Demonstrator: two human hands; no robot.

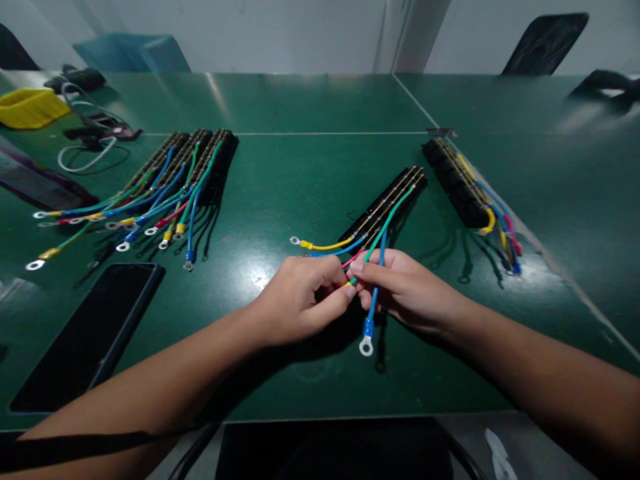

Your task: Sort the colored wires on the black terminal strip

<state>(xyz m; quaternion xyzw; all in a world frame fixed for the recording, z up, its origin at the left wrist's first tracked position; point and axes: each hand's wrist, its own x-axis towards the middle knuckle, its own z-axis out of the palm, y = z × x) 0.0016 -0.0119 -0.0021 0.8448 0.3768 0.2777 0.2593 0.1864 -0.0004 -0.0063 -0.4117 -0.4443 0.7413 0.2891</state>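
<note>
A black terminal strip (385, 203) lies tilted on the green table, with yellow, blue, red and green wires running from it toward me. My left hand (313, 293) pinches the yellow-sleeved end of the green wire (390, 217). The fingers of my right hand (400, 287) close on the same green wire just beside it. A blue wire (374, 303) hangs past my right fingers, its ring lug (367, 345) pointing toward me. To the left of my left hand, a yellow wire (325, 246) ends in another ring lug. The red wire's end is hidden by my fingers.
Several wired black strips (215, 167) lie at the left, ring lugs toward me. Another wired strip (457, 187) lies at the right. A phone (87, 333) rests near my left forearm. A yellow bin (33, 108) and cables (95, 127) are at the far left of the green table (300, 167).
</note>
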